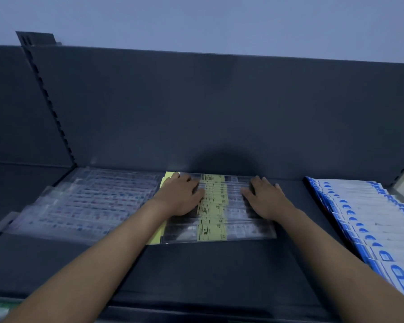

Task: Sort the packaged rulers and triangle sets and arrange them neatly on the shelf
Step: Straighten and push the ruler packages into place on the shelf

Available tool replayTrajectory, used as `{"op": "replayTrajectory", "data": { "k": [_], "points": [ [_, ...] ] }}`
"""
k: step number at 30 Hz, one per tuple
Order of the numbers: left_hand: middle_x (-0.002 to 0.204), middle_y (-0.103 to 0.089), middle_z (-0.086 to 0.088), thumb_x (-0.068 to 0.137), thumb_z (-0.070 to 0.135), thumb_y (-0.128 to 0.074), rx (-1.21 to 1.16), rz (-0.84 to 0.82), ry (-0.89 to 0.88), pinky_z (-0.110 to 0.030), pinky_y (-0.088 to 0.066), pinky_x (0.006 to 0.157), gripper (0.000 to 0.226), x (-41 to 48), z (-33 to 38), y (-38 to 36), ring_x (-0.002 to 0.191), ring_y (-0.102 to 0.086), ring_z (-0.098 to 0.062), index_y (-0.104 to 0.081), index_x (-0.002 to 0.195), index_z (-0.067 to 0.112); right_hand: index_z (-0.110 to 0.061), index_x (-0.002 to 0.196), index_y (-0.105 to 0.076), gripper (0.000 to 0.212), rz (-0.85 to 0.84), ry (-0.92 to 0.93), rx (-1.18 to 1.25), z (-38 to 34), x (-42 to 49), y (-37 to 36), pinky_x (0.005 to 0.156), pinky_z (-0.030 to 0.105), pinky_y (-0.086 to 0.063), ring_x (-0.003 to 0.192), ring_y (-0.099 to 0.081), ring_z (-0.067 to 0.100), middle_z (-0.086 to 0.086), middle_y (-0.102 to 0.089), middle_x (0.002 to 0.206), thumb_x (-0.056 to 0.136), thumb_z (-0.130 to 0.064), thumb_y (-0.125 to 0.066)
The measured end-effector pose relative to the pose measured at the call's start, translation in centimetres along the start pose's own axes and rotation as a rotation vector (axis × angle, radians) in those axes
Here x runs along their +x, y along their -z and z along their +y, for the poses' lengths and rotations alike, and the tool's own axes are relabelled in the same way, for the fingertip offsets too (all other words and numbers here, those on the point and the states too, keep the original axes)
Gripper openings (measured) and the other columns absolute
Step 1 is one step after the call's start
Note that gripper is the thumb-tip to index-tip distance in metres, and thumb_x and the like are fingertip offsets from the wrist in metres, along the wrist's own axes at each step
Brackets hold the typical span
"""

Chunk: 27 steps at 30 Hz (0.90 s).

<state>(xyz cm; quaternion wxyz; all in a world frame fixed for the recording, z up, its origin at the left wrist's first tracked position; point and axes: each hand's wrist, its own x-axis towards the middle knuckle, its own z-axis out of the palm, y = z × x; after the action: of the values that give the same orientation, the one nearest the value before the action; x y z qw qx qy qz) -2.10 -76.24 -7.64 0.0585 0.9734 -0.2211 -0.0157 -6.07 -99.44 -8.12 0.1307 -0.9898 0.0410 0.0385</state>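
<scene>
Far left of the shelf [208, 271]: a slotted upright [49, 101] climbed the dark back panel [219, 108]. At its foot lay a fanned row of clear-sleeved rulers [84, 203] with red and blue markings, flat and overlapping like shingles, the farthest one up against the panel.
Left hand [180, 197]: down it was, palm flat on the left end of the yellow-labelled rulers [212, 227]. Its fingers were laid out fairly straight, pointing toward the back right, pressing and gripping nothing. The bare forearm ran in from the lower left.
Middle stack: those yellow-labelled rulers sat in clear sleeves, lying crosswise on the dark shelf and stepped one over the next from the back panel toward the front. Their labels lined up in a yellow column between the two hands. A plain yellow sheet [156, 236] peeked out along the stack's left edge, just beside the red-and-blue row.
Right hand [264, 199]: flat too, palm down on the right part of the same stack, fingers spread and straight, thumb out toward the labels, holding nothing.
Right end: blue-and-white packs [369, 220] lay well apart from the stack, overlapping in a long row from the back to the front edge. The print was too blurred to read.
</scene>
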Motion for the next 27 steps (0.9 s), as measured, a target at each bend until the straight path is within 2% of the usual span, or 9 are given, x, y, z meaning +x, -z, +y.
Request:
{"op": "replayTrajectory", "data": {
  "k": [2,4,5,9,14,19,21,24,27],
  "points": [
    [0.139,-0.042,-0.007,0.101,0.047,-0.026,0.009,0.026,0.024,-0.039,-0.027,0.104,0.051,1.0,-0.3,0.5,0.125,-0.034,-0.028,-0.045,0.140,0.019,-0.008,0.127,-0.041,0.040,0.091,0.001,0.123,0.2,0.1,-0.3,0.112,0.043,-0.024,0.128,-0.041,0.026,0.015,-0.048,0.137,0.102,-0.038,-0.029],
    [0.138,-0.041,-0.006,0.102,0.048,-0.026,0.016,0.043,0.038,-0.037,-0.025,0.104,0.052,1.9,-0.7,0.6,0.126,-0.033,-0.026,-0.042,0.143,0.020,-0.011,0.111,-0.045,0.025,0.194,0.006,0.226,0.1,0.1,-0.6,0.096,0.040,-0.040,0.100,-0.053,0.024,0.009,-0.060,0.107,0.101,-0.031,-0.036],
    [0.140,-0.039,-0.006,0.102,0.047,-0.025,0.022,0.048,0.036,-0.037,-0.025,0.104,0.053,2.2,-0.8,0.5,0.127,-0.032,-0.025,-0.041,0.144,0.020,-0.010,0.114,-0.047,0.026,0.224,0.014,0.239,0.1,0.2,-0.7,0.093,0.038,-0.041,0.102,-0.053,0.025,0.009,-0.059,0.108,0.101,-0.030,-0.037],
    [0.141,-0.043,-0.004,0.103,0.043,-0.028,-0.049,0.119,0.013,-0.034,-0.028,0.105,0.050,2.3,-1.0,-0.8,0.126,-0.037,-0.023,-0.042,0.142,0.016,-0.009,0.142,-0.039,0.045,0.258,0.063,0.152,0.4,0.7,-1.0,0.106,0.029,-0.028,0.128,-0.038,0.024,0.008,-0.041,0.142,0.102,-0.029,-0.035],
    [0.126,-0.053,-0.004,0.102,0.041,-0.037,-0.080,0.203,-0.027,-0.023,-0.028,0.095,0.045,2.1,-1.0,-0.9,0.116,-0.043,-0.021,-0.056,0.130,0.012,-0.007,0.125,-0.058,0.034,0.324,0.091,0.214,0.6,0.9,-1.2,0.091,0.020,-0.032,0.116,-0.049,0.020,0.005,-0.053,0.128,0.100,-0.025,-0.044],
    [0.123,-0.054,-0.001,0.099,0.046,-0.039,-0.054,0.217,0.003,-0.030,-0.041,0.094,0.043,1.9,-1.1,-0.5,0.114,-0.047,-0.020,-0.054,0.127,0.017,-0.010,0.096,-0.061,0.018,0.359,0.095,0.256,0.5,0.8,-0.8,0.067,0.025,-0.037,0.083,-0.055,0.015,0.003,-0.064,0.094,0.097,-0.024,-0.050],
    [0.124,-0.054,0.001,0.099,0.048,-0.038,-0.035,0.214,0.007,-0.034,-0.046,0.091,0.043,1.7,-1.1,-0.4,0.114,-0.048,-0.019,-0.052,0.128,0.020,-0.012,0.099,-0.059,0.020,0.348,0.099,0.222,0.4,0.8,-0.7,0.067,0.026,-0.037,0.086,-0.055,0.016,0.003,-0.063,0.095,0.098,-0.027,-0.048],
    [0.125,-0.054,0.002,0.100,0.048,-0.037,-0.052,0.196,0.001,-0.036,-0.047,0.092,0.045,1.6,-1.0,-0.1,0.117,-0.048,-0.018,-0.055,0.131,0.023,-0.010,0.117,-0.059,0.029,0.336,0.124,0.153,0.3,0.7,-0.6,0.082,0.027,-0.040,0.104,-0.053,0.022,0.007,-0.061,0.114,0.099,-0.028,-0.044],
    [0.120,-0.058,-0.001,0.099,0.047,-0.040,-0.073,0.184,-0.012,-0.038,-0.049,0.090,0.044,1.7,-1.1,0.1,0.110,-0.054,-0.019,-0.064,0.124,0.021,-0.006,0.117,-0.063,0.032,0.350,0.139,0.111,0.3,0.9,-0.6,0.085,0.026,-0.039,0.107,-0.051,0.023,0.008,-0.059,0.118,0.099,-0.026,-0.045]
  ]
}}
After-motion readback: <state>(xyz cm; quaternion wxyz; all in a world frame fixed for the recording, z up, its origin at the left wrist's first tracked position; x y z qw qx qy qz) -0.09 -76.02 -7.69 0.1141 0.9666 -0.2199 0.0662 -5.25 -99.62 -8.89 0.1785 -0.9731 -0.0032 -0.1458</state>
